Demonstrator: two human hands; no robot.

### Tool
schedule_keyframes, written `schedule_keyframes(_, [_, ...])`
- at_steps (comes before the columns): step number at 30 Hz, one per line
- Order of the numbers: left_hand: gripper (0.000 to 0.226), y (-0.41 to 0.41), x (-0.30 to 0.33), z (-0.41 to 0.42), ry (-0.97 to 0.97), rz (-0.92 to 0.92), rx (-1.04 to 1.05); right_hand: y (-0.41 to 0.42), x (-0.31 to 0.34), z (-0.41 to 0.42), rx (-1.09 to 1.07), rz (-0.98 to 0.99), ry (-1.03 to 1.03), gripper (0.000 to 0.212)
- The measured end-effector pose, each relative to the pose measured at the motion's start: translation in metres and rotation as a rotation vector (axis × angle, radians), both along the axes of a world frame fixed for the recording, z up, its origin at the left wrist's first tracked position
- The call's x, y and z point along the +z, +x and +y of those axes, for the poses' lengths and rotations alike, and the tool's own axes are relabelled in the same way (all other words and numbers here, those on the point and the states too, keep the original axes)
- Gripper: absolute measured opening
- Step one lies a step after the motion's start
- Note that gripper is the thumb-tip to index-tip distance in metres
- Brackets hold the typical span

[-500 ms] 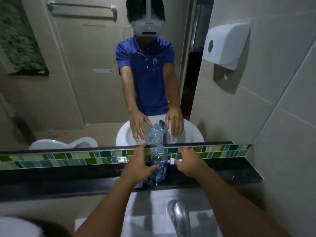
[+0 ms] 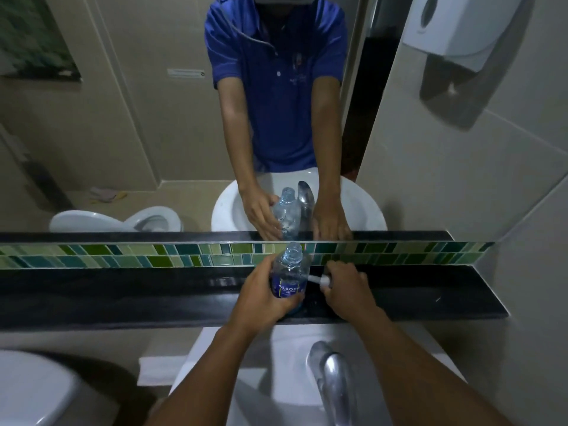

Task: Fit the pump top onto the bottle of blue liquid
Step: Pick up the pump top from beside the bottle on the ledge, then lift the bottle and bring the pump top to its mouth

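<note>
A clear bottle (image 2: pixel 289 272) with a blue label and blue liquid stands on the black ledge (image 2: pixel 123 296) below the mirror, its neck uncapped. My left hand (image 2: pixel 264 296) is wrapped around its lower half. Just to the right, my right hand (image 2: pixel 344 287) is closed over the white pump top (image 2: pixel 319 280), which lies on the ledge with its nozzle end poking out toward the bottle. The mirror shows the same bottle and both hands from behind.
A chrome tap (image 2: pixel 332 373) rises over the white basin (image 2: pixel 276 379) right below my arms. A green tile strip (image 2: pixel 123 256) backs the ledge. A white paper dispenser (image 2: pixel 455 26) hangs on the right wall. A toilet (image 2: pixel 30 392) sits at lower left.
The camera has tilted down and closer. My left hand has closed around the bottle, and my right hand has settled onto the pump top on the ledge.
</note>
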State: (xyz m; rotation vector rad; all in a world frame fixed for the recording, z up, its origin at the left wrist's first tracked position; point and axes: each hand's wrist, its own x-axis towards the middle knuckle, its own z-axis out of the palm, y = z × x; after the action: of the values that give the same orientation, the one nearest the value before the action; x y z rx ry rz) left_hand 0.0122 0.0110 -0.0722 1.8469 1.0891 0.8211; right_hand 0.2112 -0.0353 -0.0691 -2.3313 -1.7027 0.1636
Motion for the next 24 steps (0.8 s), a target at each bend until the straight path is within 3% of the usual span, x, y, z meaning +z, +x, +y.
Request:
schedule_keyframes(7, [0.083,-0.043,0.028,-0.032,0.1,0.234,0.079,-0.003,0.032,-0.067,-0.065,0.449,0.217,0.014])
schedule_keyframes(15, [0.085,-0.076,0.062,-0.073,0.135,0.57,0.116,-0.002,0.099,-0.138,-0.105,0.605,0.433,0.015])
schedule_keyframes(24, [0.085,-0.082,0.07,-0.098,0.121,0.674,0.11,0.001,0.135,-0.178,-0.162,0.639,0.535,0.012])
